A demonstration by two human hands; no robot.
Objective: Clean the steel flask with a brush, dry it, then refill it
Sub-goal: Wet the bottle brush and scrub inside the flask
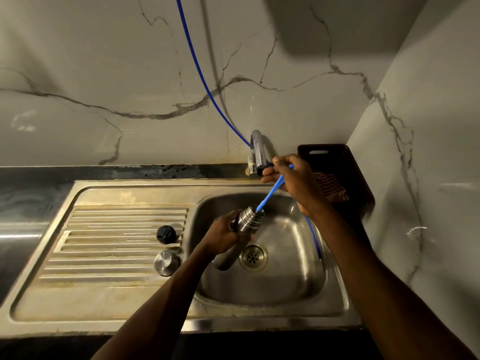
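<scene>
The steel flask is tilted over the sink basin, its open mouth pointing up and to the right. My left hand grips it around the middle. A blue brush handle runs down into the flask's mouth; the bristles are hidden inside. My right hand holds the upper end of that handle, above and to the right of the flask. The flask's black inner stopper and its steel cap lie on the ribbed drainboard left of the basin.
A chrome tap stands at the back of the sink, with a thin blue hose coming down the marble wall and passing into the basin. A dark basket sits in the right corner. The drain lies under the flask.
</scene>
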